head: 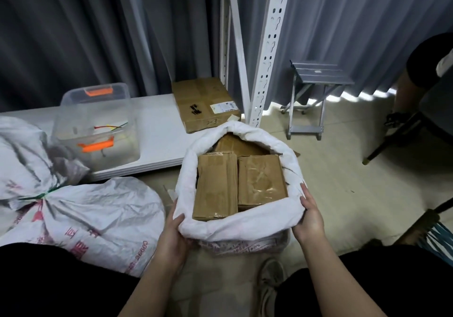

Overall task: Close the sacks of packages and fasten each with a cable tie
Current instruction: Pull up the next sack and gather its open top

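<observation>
Gripped at its rolled rim by the left hand [175, 233] and right hand [310, 215], the open sack [241, 226] on the floor is filled with brown packages [215, 189]; bare floor [343, 169] is seen rightward.

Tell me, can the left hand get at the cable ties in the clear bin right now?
Probably not as things stand: the left hand is gripping the open sack's rim, and the clear bin sits farther off on the white board. Its top looks open, so letting go and leaning forward should work.
</observation>
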